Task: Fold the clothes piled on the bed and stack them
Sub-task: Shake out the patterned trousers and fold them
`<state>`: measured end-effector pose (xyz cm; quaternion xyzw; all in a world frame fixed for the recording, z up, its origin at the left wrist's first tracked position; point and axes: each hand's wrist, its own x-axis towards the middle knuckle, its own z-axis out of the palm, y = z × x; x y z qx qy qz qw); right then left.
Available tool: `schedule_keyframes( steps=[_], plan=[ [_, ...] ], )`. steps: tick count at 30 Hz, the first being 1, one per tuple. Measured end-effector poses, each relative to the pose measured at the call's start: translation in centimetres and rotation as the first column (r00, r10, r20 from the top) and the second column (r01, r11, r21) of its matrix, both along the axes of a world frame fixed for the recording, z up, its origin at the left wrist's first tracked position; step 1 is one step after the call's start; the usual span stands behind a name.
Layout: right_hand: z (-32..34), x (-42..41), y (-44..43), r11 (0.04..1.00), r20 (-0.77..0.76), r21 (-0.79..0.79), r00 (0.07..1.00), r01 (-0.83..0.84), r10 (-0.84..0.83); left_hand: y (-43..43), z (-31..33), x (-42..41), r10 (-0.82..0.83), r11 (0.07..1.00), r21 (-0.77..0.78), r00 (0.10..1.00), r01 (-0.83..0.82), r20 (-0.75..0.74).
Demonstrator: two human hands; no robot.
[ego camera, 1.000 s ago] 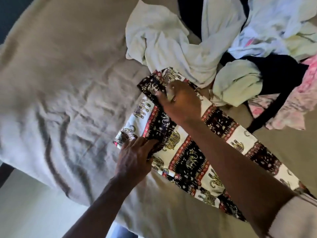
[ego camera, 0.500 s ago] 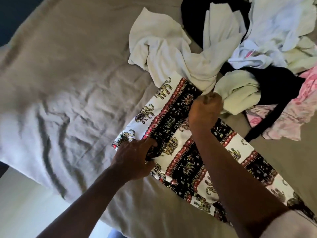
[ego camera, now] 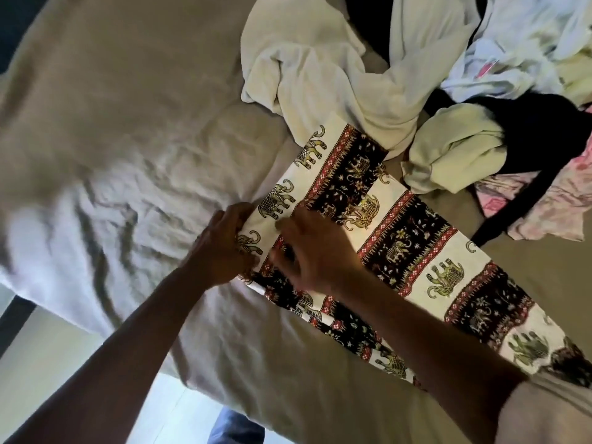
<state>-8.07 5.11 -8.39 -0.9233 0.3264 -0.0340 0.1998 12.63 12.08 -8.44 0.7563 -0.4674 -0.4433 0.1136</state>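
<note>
**A:** Where is the elephant-print cloth (ego camera: pixel 400 238)?

**B:** It lies flat on the beige bed cover (ego camera: pixel 128 155) as a long band. It runs from the far middle of the bed, beside the pile, to the near right, where it passes under the right forearm.

**A:** And the hands?

**B:** Both are at the cloth's left part. The left hand (ego camera: pixel 224 248) sits at its left edge, fingers close together and curled over the hem, gripping it. The right hand (ego camera: pixel 317 254) rests on top of the print just to the right of it, palm down, fingers loosely spread and pointing left. That hand is blurred, so I cannot tell how hard it presses.

**A:** Do the hands touch?

**B:** They are just beside each other, with a strip of white print between them.

**A:** What of the pile?

**B:** It is unfolded, at the far right. A crumpled white garment (ego camera: pixel 320 75) touches the cloth's far end. A pale green garment (ego camera: pixel 455 155) lies just right of that, against a black garment (ego camera: pixel 544 129). A pink garment (ego camera: pixel 560 200) is at the right edge, and a pale lavender one (ego camera: pixel 528 36) lies in the far corner.

**A:** Anything nearer?

**B:** Blue denim (ego camera: pixel 237 424) shows below the bed's near edge.
</note>
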Motion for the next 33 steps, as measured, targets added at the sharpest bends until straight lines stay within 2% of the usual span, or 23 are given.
schedule_keyframes(
  steps=[2, 3, 5, 7, 9, 10, 11, 14, 16, 17, 18, 21, 23, 24, 26, 29, 31, 33],
  plan=[
    [-0.7, -1.3, 5.1, 0.972, -0.103, 0.063, 0.967, -0.228, 0.234, 0.0, -0.7, 0.9, 0.015, 1.000, -0.022, 0.999, -0.016, -0.052],
    [-0.8, -1.8, 6.8, 0.962, -0.116, 0.104, 0.958, -0.252, 0.264, 0.1, -1.2, 1.1, 0.011, 0.999, -0.037, 0.998, -0.014, -0.060],
    [-0.2, -2.2, 7.9, 0.970, -0.075, 0.213, 0.988, -0.117, 0.136, 0.0, -1.4, 0.9, 0.030, 0.998, -0.047, 0.999, -0.032, -0.046],
    [0.7, -2.1, 7.3, 0.949, -0.021, 0.296, 0.994, 0.110, -0.109, -0.3, -1.3, 0.5, 0.058, 0.997, -0.059, 0.998, -0.059, -0.024],
    [1.1, -2.0, 6.2, 0.947, 0.097, 0.203, 0.957, 0.250, -0.274, -0.3, -1.2, 0.3, 0.061, 0.997, -0.054, 0.998, -0.062, -0.007],
    [0.9, -1.8, 5.5, 0.954, 0.083, 0.132, 0.957, 0.267, -0.280, -0.3, -1.2, 0.2, 0.057, 0.997, -0.049, 0.998, -0.057, 0.004],
    [0.7, -1.7, 4.7, 0.957, 0.033, 0.128, 0.963, 0.260, -0.266, -0.2, -1.2, 0.1, 0.052, 0.997, -0.052, 0.998, -0.051, 0.020],
    [0.8, -1.6, 2.0, 0.907, -0.109, 0.247, 0.940, 0.341, -0.324, -0.1, -1.1, -0.1, 0.055, 0.995, -0.086, 0.998, -0.053, 0.026],
    [1.2, -1.3, -0.8, 0.885, -0.011, 0.166, 0.898, 0.435, -0.440, 0.1, -1.2, 0.1, 0.089, 0.992, -0.085, 0.995, -0.092, -0.038],
    [1.3, -0.9, -2.5, 0.891, 0.015, 0.108, 0.896, 0.440, -0.444, 0.3, -1.2, 0.3, 0.114, 0.991, -0.067, 0.990, -0.120, -0.082],
    [1.5, -0.2, -4.4, 0.908, -0.010, 0.065, 0.910, 0.414, -0.414, 0.2, -1.3, 0.4, 0.137, 0.989, -0.040, 0.984, -0.142, -0.116],
    [1.9, 1.5, -9.2, 0.978, -0.294, -0.007, 0.935, 0.207, -0.200, 0.4, -1.4, 0.9, 0.139, 0.989, 0.059, 0.982, -0.133, -0.128],
    [2.2, 2.5, -11.8, 0.993, -0.418, 0.003, 0.902, 0.119, -0.107, 0.3, -0.8, 1.0, 0.130, 0.987, 0.117, 0.979, -0.112, -0.159],
    [2.2, 2.7, -12.6, 0.992, -0.429, 0.047, 0.899, 0.119, -0.087, 0.4, -0.2, 0.7, 0.145, 0.984, 0.136, 0.967, -0.118, -0.208],
    [2.4, 3.0, -13.8, 0.966, -0.351, 0.151, 0.925, 0.212, -0.148, 0.4, 2.0, -0.1, 0.184, 0.979, 0.140, 0.926, -0.145, -0.330],
    [3.2, 1.0, -14.0, 0.876, -0.157, 0.284, 0.921, 0.389, -0.357, 0.7, 5.3, -2.7, 0.179, 0.984, 0.093, 0.874, -0.153, -0.452],
    [4.1, -1.7, -12.9, 0.780, -0.034, 0.362, 0.843, 0.511, -0.536, 1.1, 7.0, -5.0, 0.125, 0.992, 0.057, 0.856, -0.111, -0.502],
    [5.4, -5.4, -11.0, 0.608, 0.103, 0.549, 0.675, 0.574, -0.731, 1.7, 8.1, -7.9, 0.015, 1.000, 0.016, 0.871, -0.008, -0.491]
  ],
)
